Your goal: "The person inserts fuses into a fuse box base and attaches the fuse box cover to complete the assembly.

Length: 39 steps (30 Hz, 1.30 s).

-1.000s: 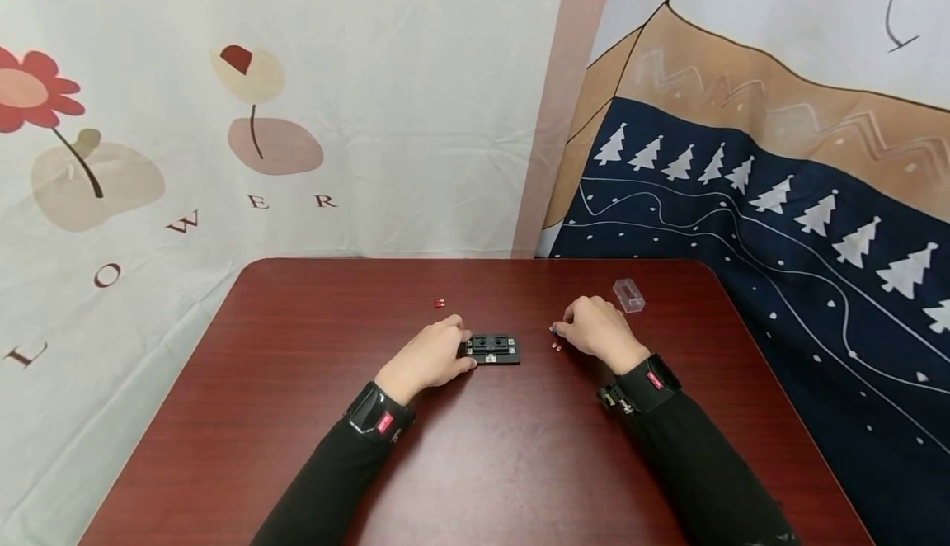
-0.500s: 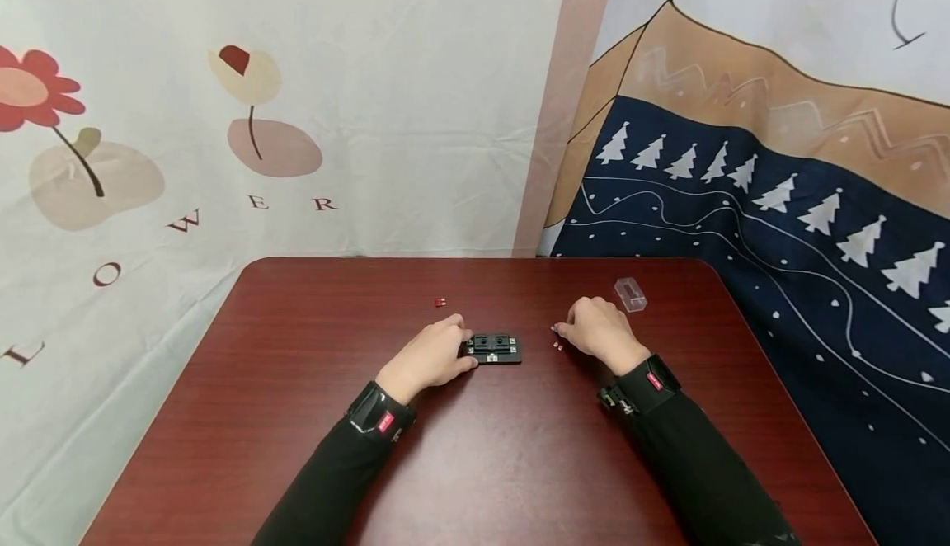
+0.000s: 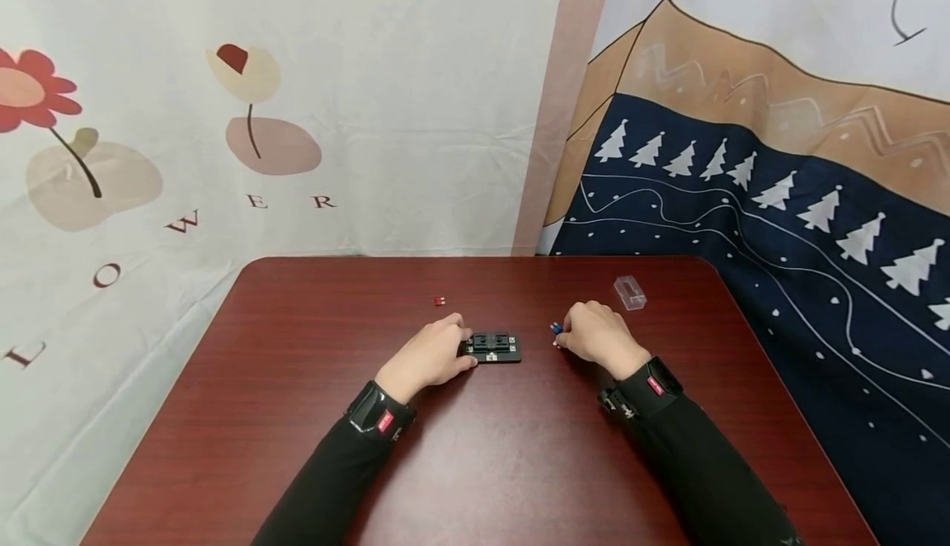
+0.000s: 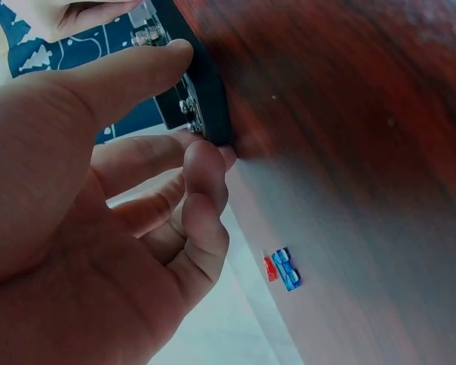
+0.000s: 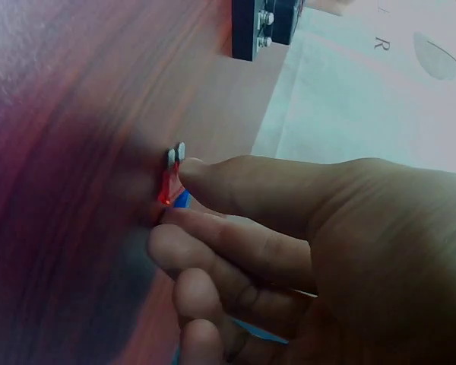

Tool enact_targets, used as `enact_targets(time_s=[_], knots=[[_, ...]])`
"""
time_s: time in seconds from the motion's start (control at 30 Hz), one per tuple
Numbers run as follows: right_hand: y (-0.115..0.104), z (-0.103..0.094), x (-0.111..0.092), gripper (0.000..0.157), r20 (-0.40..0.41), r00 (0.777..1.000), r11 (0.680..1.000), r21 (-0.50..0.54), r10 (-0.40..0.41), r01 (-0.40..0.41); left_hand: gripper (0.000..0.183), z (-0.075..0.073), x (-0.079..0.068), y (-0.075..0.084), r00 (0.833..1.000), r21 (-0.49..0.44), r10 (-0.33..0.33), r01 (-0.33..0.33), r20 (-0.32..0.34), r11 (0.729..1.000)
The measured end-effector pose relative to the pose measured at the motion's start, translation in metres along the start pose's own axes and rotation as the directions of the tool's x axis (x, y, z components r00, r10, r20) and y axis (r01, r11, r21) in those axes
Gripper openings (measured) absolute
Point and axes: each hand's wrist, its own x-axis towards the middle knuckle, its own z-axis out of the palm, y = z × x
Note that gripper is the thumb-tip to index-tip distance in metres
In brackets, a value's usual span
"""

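My left hand (image 3: 430, 356) grips the left end of a black fuse block (image 3: 496, 347), thumb at the near side and fingers at the far side. Its metal terminal screws (image 4: 190, 114) show in the left wrist view. My right hand (image 3: 599, 336) is low over the table, right of the block. In the right wrist view its thumb and index finger pinch a red blade fuse (image 5: 169, 185) whose two metal prongs point away from the hand. A blue fuse (image 3: 557, 327) lies just beyond these fingertips, mostly hidden behind the red one in the right wrist view.
A red fuse (image 3: 439, 302) lies behind the left hand; the left wrist view shows a blue fuse (image 4: 286, 270) beside it. A small clear plastic box (image 3: 630, 292) sits at the back right of the brown table (image 3: 475, 463). Patterned cloth (image 3: 416, 101) hangs behind.
The right hand's fingertips have shifted slightly toward the near side, off the blue fuse and onto the red one, so more of the blue fuse shows. The left hand stays on the fuse block.
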Motion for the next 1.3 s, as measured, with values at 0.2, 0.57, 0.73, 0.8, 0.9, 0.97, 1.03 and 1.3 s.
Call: enact_targets(time_s=[0.2,0.57,0.73,0.8,0.9,0.97,1.03,1.3], knots=[[0.001,0.005,-0.003,0.013,-0.036,0.999,1.000,-0.011,-0.019,0.019,0.053,0.002,0.000,0.002,1.000,-0.004,-0.005,0.005,0.012,1.000],[-0.005,0.001,0.004,0.016,-0.081,0.995,0.998,0.019,-0.052,0.054,0.051,-0.002,0.001,0.001,1.000,0.003,-0.008,0.008,0.013,1.000],[-0.016,-0.002,0.007,0.013,-0.116,0.991,0.995,0.058,-0.073,0.080,0.051,-0.002,0.001,0.001,1.000,0.008,-0.004,0.004,0.008,1.000],[-0.022,-0.004,0.008,0.012,-0.141,0.986,0.993,0.068,-0.086,0.096,0.051,-0.003,0.001,0.000,1.000,0.007,-0.006,0.006,0.011,1.000],[-0.031,-0.006,0.010,0.011,-0.176,0.975,0.985,0.074,-0.139,0.154,0.052,-0.003,0.001,0.000,1.000,0.013,-0.010,0.010,0.014,1.000],[-0.038,-0.006,0.010,0.010,-0.185,0.966,0.978,0.067,-0.182,0.197,0.052,-0.003,0.001,-0.001,1.000,0.014,-0.012,0.012,0.015,1.000],[-0.044,-0.006,0.011,0.009,-0.187,0.959,0.972,0.060,-0.215,0.229,0.052,-0.003,0.002,-0.001,1.000,0.017,-0.011,0.010,0.015,1.000],[-0.063,0.004,0.016,0.006,-0.169,0.933,0.946,0.014,-0.317,0.324,0.048,-0.004,0.001,0.000,1.000,0.021,0.000,0.000,0.006,1.000]])
